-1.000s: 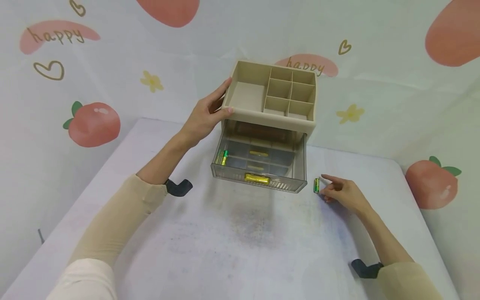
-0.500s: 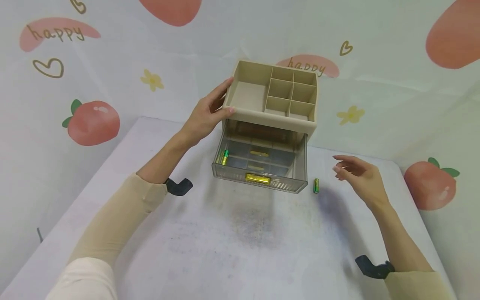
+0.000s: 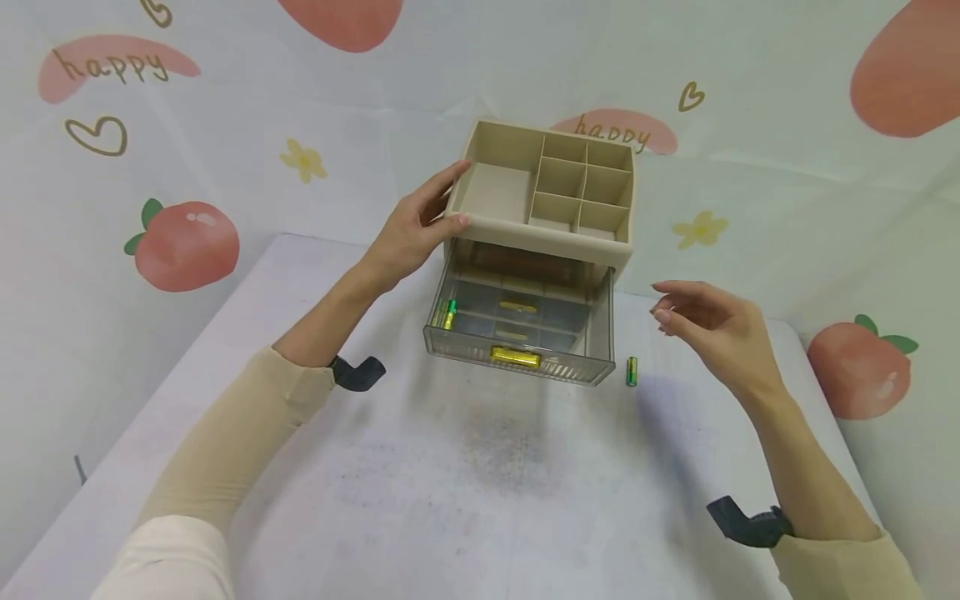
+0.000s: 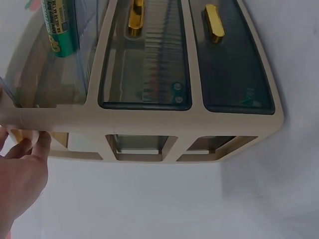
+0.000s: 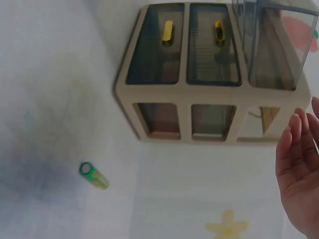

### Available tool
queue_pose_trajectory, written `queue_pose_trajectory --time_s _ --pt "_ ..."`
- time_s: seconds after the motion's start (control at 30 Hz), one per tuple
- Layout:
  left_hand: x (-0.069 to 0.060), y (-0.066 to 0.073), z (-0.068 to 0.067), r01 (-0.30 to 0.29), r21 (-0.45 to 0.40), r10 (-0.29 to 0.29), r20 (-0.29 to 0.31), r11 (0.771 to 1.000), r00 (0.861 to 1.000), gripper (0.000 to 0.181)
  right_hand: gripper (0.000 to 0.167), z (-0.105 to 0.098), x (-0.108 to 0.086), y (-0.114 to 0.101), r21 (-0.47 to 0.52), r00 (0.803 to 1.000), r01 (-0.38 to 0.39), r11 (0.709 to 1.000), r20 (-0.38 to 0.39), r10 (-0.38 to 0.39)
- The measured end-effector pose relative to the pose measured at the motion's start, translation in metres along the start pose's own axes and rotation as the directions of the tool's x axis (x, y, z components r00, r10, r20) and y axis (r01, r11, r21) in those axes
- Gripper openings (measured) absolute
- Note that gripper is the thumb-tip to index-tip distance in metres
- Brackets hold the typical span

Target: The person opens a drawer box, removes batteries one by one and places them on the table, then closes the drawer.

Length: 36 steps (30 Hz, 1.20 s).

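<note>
A beige desktop organizer (image 3: 540, 237) stands at the back of the table, its clear top drawer (image 3: 600, 321) pulled out. My left hand (image 3: 412, 233) grips the organizer's upper left corner, thumb on the front rim and fingers along the side; fingertips also show at its side wall in the left wrist view. Inside the drawer at the left lies a green and yellow battery (image 3: 450, 315), seen closer up in the left wrist view. Another green battery (image 3: 632, 372) lies on the table right of the drawer. My right hand (image 3: 720, 333) hovers above and right of it, fingers loosely bent, holding nothing.
Two lower drawers, left (image 5: 157, 55) and right (image 5: 214, 57) in the right wrist view, are closed and have gold handles. Divided compartments (image 3: 581, 183) form the organizer's top. A patterned cloth (image 3: 757, 208) hangs behind the white table (image 3: 480, 517).
My right hand has moved away from the battery on the table, up and to the right, then slightly back toward the organizer. The battery stays there. My left hand keeps its place.
</note>
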<state>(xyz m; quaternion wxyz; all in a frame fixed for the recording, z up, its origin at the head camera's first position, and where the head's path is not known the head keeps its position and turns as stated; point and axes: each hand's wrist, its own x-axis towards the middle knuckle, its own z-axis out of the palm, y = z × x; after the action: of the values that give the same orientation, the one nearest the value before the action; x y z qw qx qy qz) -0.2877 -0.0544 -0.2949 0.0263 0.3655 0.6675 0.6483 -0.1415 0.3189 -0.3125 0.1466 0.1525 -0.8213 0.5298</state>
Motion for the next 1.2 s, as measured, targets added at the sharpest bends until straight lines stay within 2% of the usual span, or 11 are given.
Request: queue_pose_trajectory --time_s 0.13,0.33,0.5,0.77,0.87,1.07,1.2 --pt "0.001 0.001 -0.001 0.005 0.015 -0.005 0.005 1.000 1.000 0.068 0.031 0.007 0.008 -0.015 -0.060 1.000 0.017 0.998 0.012 -0.017" --pt "0.001 0.001 -0.002 0.018 0.029 -0.017 -0.005 0.999 1.000 0.070 0.032 0.014 0.019 -0.029 0.036 0.998 0.046 0.998 0.044 -0.047" --pt "0.002 0.002 -0.001 0.015 0.011 -0.015 -0.013 1.000 1.000 0.070 0.032 0.020 0.028 -0.039 0.002 0.996 0.071 0.997 0.057 -0.071" --pt "0.003 0.000 0.002 0.017 0.001 -0.017 -0.016 1.000 1.000 0.070 0.035 0.029 0.038 -0.054 0.076 0.991 0.096 0.992 0.085 -0.102" --pt "0.003 -0.001 0.002 0.015 -0.003 -0.015 -0.019 1.000 1.000 0.070 0.033 0.035 0.042 -0.058 0.064 0.988 0.109 0.992 0.106 -0.115" --pt "0.002 -0.002 0.002 0.015 -0.004 -0.015 -0.017 1.000 1.000 0.070 0.031 0.046 0.048 -0.068 -0.028 0.986 0.116 0.993 0.121 -0.112" --pt "-0.001 -0.001 0.000 0.024 0.005 -0.023 -0.016 1.000 1.000 0.071 0.028 0.056 0.051 -0.072 0.002 0.986 0.085 0.996 0.147 -0.085"
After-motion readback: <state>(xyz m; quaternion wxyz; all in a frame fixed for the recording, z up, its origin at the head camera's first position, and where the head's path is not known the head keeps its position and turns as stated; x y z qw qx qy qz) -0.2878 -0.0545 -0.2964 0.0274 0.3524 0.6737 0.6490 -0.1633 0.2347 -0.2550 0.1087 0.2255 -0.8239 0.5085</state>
